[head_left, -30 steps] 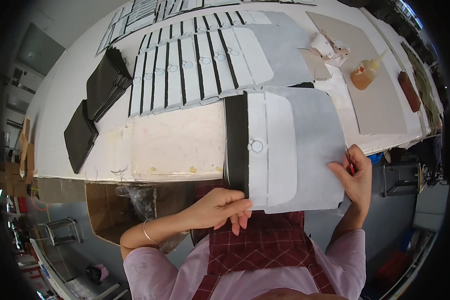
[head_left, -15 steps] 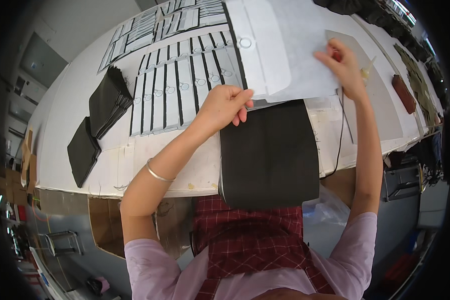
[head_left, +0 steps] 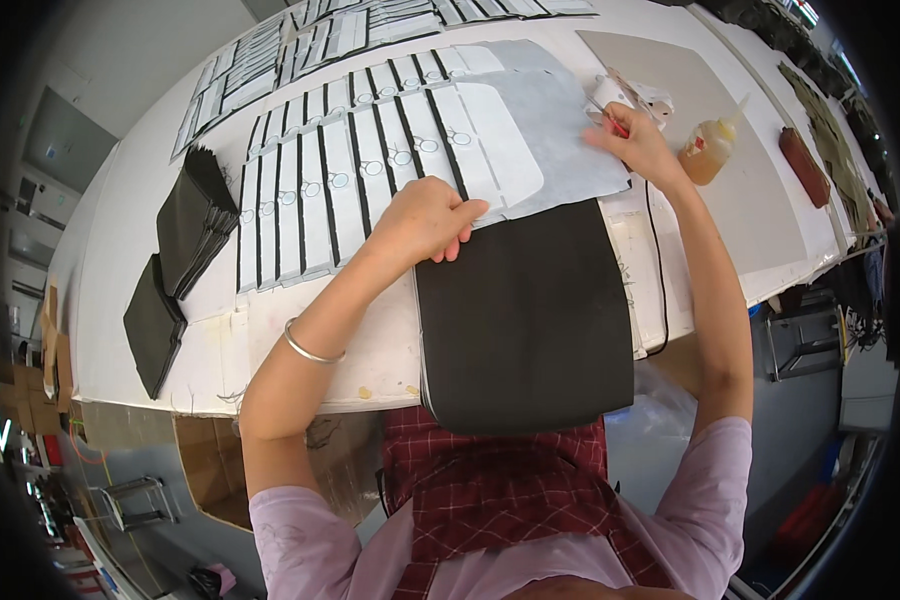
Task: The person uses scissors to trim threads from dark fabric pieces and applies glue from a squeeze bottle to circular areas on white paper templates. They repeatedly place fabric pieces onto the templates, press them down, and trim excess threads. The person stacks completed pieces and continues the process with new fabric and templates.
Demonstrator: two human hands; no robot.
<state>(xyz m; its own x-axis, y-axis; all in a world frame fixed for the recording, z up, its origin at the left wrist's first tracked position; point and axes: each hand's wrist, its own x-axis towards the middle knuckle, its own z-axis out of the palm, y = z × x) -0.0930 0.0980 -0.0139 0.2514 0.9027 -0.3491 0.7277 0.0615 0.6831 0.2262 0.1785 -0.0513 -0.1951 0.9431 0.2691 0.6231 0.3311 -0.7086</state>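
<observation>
**Grey panel laid onto the row, centre of frame**

The left hand [head_left: 425,220] presses curled fingers on the lower edge of the grey fabric panel [head_left: 555,125], its grip clenched on nothing. The right hand [head_left: 635,145] pins the panel's right edge, upper right, beside a glue bottle [head_left: 708,152]. A black panel [head_left: 525,310] overhangs the tabletop [head_left: 120,230] below.

Black fabric panel [head_left: 525,315], grey-white sheet [head_left: 560,140], seemingly amber glue bottle [head_left: 708,155].
</observation>
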